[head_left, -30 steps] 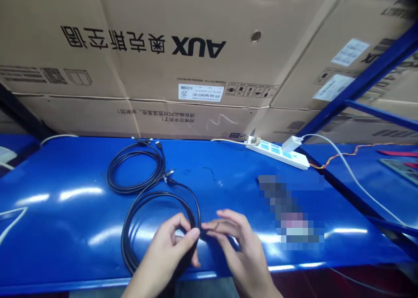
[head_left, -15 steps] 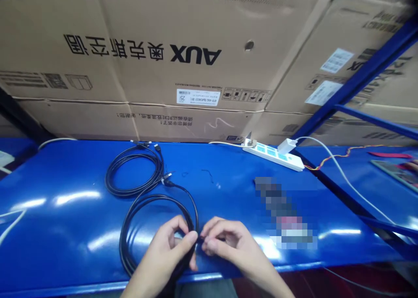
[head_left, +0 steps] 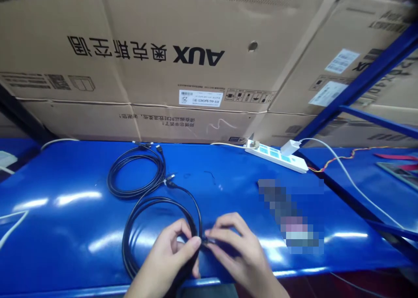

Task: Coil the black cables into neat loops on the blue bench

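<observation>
A coiled black cable (head_left: 143, 215) lies on the blue table (head_left: 65, 228) near the front edge. My left hand (head_left: 170, 254) pinches the right side of this coil between thumb and fingers. My right hand (head_left: 238, 250) meets it there, fingers closed on a small dark piece at the cable, too small to name. A second coiled black cable (head_left: 133, 171) lies further back and left, its plugs showing at the top.
Large AUX cardboard boxes (head_left: 163, 62) wall off the back of the table. A white power strip (head_left: 277, 156) with a white charger and cord lies at the back right. A blue rack post (head_left: 355, 84) slants on the right. A blurred patch sits right of my hands.
My right hand's fingers have curled in from spread to a pinch against the cable beside my left hand. The coils have stayed in place.
</observation>
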`<state>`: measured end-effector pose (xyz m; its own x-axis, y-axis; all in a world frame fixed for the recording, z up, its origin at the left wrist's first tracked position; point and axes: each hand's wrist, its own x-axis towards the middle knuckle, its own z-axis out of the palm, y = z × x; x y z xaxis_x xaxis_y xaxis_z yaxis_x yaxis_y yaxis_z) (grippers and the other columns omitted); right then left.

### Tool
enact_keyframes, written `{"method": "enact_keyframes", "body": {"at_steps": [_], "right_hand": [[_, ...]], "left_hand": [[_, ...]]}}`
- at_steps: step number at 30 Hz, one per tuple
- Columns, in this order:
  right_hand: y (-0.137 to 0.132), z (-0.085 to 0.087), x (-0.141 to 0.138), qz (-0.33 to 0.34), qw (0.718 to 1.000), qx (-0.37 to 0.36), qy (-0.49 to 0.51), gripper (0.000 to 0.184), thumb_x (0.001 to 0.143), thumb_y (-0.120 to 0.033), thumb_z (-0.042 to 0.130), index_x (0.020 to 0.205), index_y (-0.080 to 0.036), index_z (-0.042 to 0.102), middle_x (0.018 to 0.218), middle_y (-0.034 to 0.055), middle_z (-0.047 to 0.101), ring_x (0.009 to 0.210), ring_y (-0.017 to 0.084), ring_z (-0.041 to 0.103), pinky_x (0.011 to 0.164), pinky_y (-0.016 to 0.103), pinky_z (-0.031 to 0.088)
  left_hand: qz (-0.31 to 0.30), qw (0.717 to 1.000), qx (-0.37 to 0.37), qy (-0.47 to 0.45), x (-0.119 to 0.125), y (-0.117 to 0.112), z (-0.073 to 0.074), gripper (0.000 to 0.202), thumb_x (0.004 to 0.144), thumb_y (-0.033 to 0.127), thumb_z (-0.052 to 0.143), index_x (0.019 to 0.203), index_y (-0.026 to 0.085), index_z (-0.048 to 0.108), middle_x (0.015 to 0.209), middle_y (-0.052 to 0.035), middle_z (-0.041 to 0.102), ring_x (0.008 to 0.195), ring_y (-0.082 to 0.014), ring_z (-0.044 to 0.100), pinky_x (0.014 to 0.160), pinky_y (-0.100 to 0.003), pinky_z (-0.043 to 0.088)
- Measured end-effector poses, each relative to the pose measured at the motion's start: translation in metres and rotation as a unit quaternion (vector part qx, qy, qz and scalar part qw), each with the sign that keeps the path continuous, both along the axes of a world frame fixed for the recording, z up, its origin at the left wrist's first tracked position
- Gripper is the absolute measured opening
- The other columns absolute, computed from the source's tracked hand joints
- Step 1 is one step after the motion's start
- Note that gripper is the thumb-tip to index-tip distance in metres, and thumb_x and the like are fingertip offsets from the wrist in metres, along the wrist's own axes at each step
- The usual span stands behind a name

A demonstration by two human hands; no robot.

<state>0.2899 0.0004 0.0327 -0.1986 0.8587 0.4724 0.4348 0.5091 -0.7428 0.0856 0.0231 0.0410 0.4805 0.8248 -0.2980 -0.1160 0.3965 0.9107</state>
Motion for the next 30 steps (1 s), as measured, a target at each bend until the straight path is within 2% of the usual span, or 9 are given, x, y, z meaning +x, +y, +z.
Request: {"method": "enact_keyframes", "body": {"at_steps": [4, 6, 9, 12, 18, 21, 24, 28, 30], "right_hand": [[-0.011, 0.004, -0.004, 0.023, 0.937, -0.319, 0.144, 0.042, 0.095, -0.033, 0.071, 0.135, -0.032, 0.061, 0.101, 0.0048, 0.076, 0.085, 0.02, 0.074, 0.07, 0.031, 0.062], [-0.011, 0.002, -0.01, 0.029, 0.894, -0.388, 0.224, 0.043, 0.09, -0.046, 0.075, 0.128, -0.027, 0.065, 0.1, 0.0066, 0.077, 0.089, 0.023, 0.075, 0.07, 0.032, 0.063], [-0.006, -0.003, -0.022, -0.019, 0.874, -0.382, 0.299, 0.05, 0.076, -0.054, 0.086, 0.111, -0.022, 0.071, 0.09, 0.0068, 0.079, 0.084, 0.025, 0.077, 0.066, 0.032, 0.064], [-0.006, -0.007, -0.03, -0.088, 0.873, -0.353, 0.324, 0.058, 0.07, -0.05, 0.092, 0.117, -0.022, 0.071, 0.083, 0.0057, 0.082, 0.083, 0.026, 0.079, 0.075, 0.036, 0.065], [-0.011, -0.013, -0.028, -0.1, 0.94, -0.204, 0.255, 0.027, 0.087, -0.052, 0.078, 0.085, -0.025, 0.082, 0.083, 0.0076, 0.084, 0.079, 0.025, 0.08, 0.075, 0.032, 0.065], [-0.006, -0.011, -0.022, -0.08, 0.957, -0.191, 0.203, 0.027, 0.085, -0.05, 0.079, 0.076, -0.025, 0.083, 0.083, 0.0082, 0.083, 0.081, 0.026, 0.079, 0.073, 0.032, 0.066], [-0.002, -0.01, -0.013, -0.111, 0.948, -0.255, 0.152, 0.028, 0.084, -0.052, 0.079, 0.082, -0.024, 0.082, 0.088, 0.0081, 0.083, 0.083, 0.027, 0.079, 0.073, 0.032, 0.066], [0.001, -0.012, 0.001, -0.143, 0.97, -0.194, 0.026, 0.034, 0.093, -0.053, 0.067, 0.107, -0.025, 0.08, 0.107, 0.0103, 0.08, 0.093, 0.029, 0.076, 0.073, 0.035, 0.064], [0.006, -0.013, 0.001, -0.175, 0.974, -0.132, -0.058, 0.038, 0.097, -0.053, 0.061, 0.12, -0.026, 0.076, 0.115, 0.0114, 0.076, 0.102, 0.031, 0.072, 0.079, 0.04, 0.062]], "left_hand": [[-0.008, 1.0, -0.004, -0.003, 0.0, 0.0, -0.005, 0.037, 0.085, 0.053, 0.073, 0.081, 0.025, 0.049, 0.051, 0.008, 0.062, 0.051, -0.0137, 0.059, 0.058, -0.024, 0.042], [-0.009, 1.0, 0.0, -0.003, 0.001, 0.0, -0.007, 0.038, 0.085, 0.053, 0.074, 0.081, 0.025, 0.049, 0.052, 0.0082, 0.062, 0.05, -0.0135, 0.06, 0.058, -0.024, 0.042], [-0.003, 1.0, 0.01, -0.004, 0.001, -0.001, -0.008, 0.038, 0.086, 0.054, 0.073, 0.08, 0.024, 0.049, 0.052, 0.0079, 0.062, 0.05, -0.0133, 0.06, 0.058, -0.024, 0.042], [0.001, 1.0, 0.021, 0.002, 0.001, -0.001, -0.008, 0.038, 0.087, 0.055, 0.07, 0.081, 0.024, 0.049, 0.051, 0.0069, 0.063, 0.051, -0.0135, 0.06, 0.059, -0.024, 0.042], [0.007, 0.997, 0.03, 0.064, 0.006, 0.0, -0.008, 0.035, 0.091, 0.055, 0.064, 0.084, 0.025, 0.047, 0.053, 0.0043, 0.067, 0.048, -0.0131, 0.054, 0.054, -0.023, 0.035], [0.04, 0.984, 0.088, 0.148, 0.007, -0.004, 0.001, 0.031, 0.09, 0.052, 0.062, 0.08, 0.025, 0.053, 0.069, -0.0014, 0.071, 0.065, -0.0193, 0.065, 0.062, -0.028, 0.046], [0.116, 0.936, 0.185, 0.278, -0.009, -0.011, 0.012, 0.028, 0.095, 0.049, 0.056, 0.083, 0.025, 0.064, 0.094, -0.006, 0.071, 0.089, -0.0254, 0.068, 0.081, -0.035, 0.05], [0.264, 0.773, 0.26, 0.515, -0.049, -0.011, 0.015, 0.046, 0.093, 0.065, 0.046, 0.103, 0.024, 0.063, 0.104, -0.0113, 0.069, 0.101, -0.035, 0.062, 0.087, -0.045, 0.05], [0.233, 0.709, 0.265, 0.611, -0.06, -0.008, 0.01, 0.059, 0.091, 0.068, 0.043, 0.11, 0.015, 0.063, 0.105, -0.017, 0.067, 0.103, -0.0408, 0.061, 0.083, -0.05, 0.051]]}}
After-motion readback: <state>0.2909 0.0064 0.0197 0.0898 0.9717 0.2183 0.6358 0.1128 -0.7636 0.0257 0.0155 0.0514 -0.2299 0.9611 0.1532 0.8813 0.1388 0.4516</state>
